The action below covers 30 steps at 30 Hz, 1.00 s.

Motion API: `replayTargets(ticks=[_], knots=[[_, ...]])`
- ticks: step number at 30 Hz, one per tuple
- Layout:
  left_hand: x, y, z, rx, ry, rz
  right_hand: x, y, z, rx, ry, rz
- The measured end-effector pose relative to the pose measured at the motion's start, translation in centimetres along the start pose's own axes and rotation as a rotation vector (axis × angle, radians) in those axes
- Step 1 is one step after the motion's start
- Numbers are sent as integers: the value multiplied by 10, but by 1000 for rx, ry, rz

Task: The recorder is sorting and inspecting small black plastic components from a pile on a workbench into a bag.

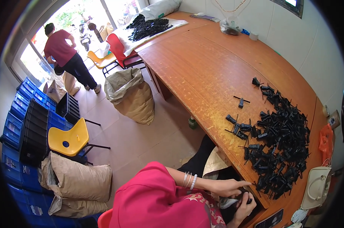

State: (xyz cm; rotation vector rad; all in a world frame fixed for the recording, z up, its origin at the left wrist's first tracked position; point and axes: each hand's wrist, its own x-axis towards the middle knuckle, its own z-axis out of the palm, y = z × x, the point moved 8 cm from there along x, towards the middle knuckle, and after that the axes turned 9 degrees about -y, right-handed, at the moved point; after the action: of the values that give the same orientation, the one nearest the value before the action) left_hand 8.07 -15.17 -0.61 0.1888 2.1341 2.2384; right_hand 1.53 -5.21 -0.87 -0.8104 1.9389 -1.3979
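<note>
My left hand (228,187), with bracelets at its wrist, is over the table's front edge, its index finger stretched toward the near side of a heap of black plastic parts (280,140). Nothing shows in its grip, though its underside is hidden. Just below it, my right hand (245,208) is closed round a small black plastic part (249,200), mostly covered by the fingers. Each part in the heap looks like a small block with thin rods. Several lie apart to the left of the heap, among them a single part (241,102).
The wooden table (187,68) runs to the back, bearing a dark heap (147,28) on white sheeting. A phone (270,219) and a handbag (317,186) are at right. An open paper sack (130,95), yellow chair (71,138) and blue crates (12,129) stand left. A person (63,53) bends by the doorway.
</note>
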Motion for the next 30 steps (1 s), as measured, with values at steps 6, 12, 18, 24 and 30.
replayTargets(ticks=[6, 12, 18, 24, 30], knots=[[-7, 39, 1, 420, -76, 211, 2, 18, 5, 462, 90, 205], [-3, 31, 1, 814, 182, 283, -4, 10, 13, 477, 144, 187], [0, 23, 3, 718, 110, 155, -10, -1, 12, 227, 170, 111], [-3, 37, -28, 407, 238, 131, -5, -16, 20, 390, -17, 8], [-5, 34, -31, -267, 108, -159, 3, -45, 30, 608, -175, 76]])
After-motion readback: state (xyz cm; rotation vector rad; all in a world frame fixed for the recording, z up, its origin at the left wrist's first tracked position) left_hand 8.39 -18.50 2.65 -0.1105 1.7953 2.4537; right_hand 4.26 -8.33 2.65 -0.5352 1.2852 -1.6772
